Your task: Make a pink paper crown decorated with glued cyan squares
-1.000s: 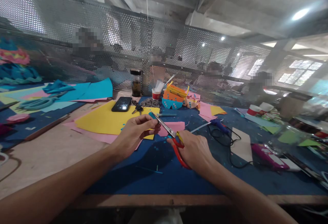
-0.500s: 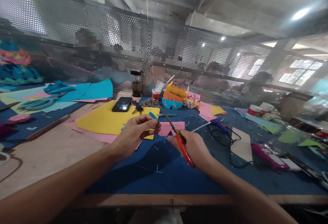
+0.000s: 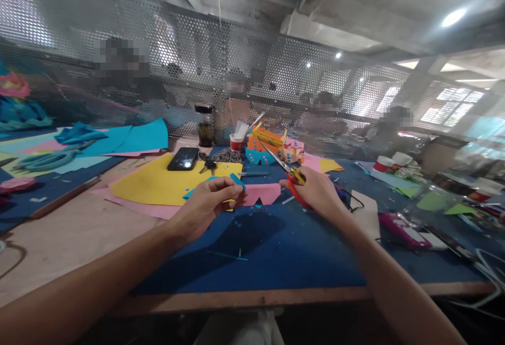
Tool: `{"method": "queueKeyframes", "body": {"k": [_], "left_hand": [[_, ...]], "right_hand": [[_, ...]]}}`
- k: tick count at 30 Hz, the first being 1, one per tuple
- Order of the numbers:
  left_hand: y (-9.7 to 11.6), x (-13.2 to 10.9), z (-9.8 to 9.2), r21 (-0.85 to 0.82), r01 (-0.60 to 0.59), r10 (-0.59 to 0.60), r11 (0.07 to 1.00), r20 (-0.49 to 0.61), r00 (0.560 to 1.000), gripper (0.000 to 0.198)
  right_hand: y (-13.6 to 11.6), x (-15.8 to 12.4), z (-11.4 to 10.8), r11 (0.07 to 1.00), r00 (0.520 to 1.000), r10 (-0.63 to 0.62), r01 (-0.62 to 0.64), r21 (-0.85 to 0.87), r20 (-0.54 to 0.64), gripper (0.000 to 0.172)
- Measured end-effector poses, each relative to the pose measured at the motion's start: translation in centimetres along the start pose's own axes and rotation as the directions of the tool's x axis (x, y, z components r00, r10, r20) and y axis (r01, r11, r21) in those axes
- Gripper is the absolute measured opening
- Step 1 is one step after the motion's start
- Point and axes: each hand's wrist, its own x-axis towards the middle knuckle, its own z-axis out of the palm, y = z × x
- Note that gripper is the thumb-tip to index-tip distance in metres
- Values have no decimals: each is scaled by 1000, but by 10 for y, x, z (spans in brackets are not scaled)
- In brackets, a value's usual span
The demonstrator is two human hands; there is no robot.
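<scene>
- The scissors (image 3: pixel 281 162) had just swung off the blue paper strip (image 3: pixel 237 180); a second earlier their blades met it, and now they pointed up and away, well apart from it.
- That suggested the snipping had paused, with the strip free of the blades.
- The left hand (image 3: pixel 219 198) had stayed where it was, thumb and fingertips pinched together on the strip, which stuck up above the grip.
- The right hand (image 3: pixel 321 192) was closed around the red and yellow handles; whether the blades were fully together could not be told.
- Just right of the left hand's pinch, beyond it, lay a notched pink paper cutout (image 3: pixel 265 193).
- Left of that pinch and behind it spread a yellow paper sheet (image 3: pixel 145 187), bearing a smartphone (image 3: pixel 183 159) and keys (image 3: pixel 209 165).
- Beyond the scissor tips stood a dotted blue paper cutout (image 3: pixel 260 157).
</scene>
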Motion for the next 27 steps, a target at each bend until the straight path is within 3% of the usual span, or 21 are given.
{"method": "queueKeyframes", "body": {"k": [8, 19, 23, 27], "left_hand": [[-4, -2, 0, 51, 12, -14, 999, 33, 999, 16], [-6, -2, 1, 75, 41, -43, 996, 26, 999, 17], [-5, -2, 3, 74, 49, -51, 996, 23, 998, 17], [-3, -3, 5, 91, 55, -57, 994, 26, 998, 18]], "right_hand": [[51, 56, 18, 988, 974, -24, 57, -144, 227, 39], [68, 100, 63, 987, 880, -63, 124, -98, 471, 27], [74, 100, 68, 991, 865, -60, 110, -72, 498, 30], [69, 94, 56, 996, 910, -83, 94, -6, 406, 22]]}}
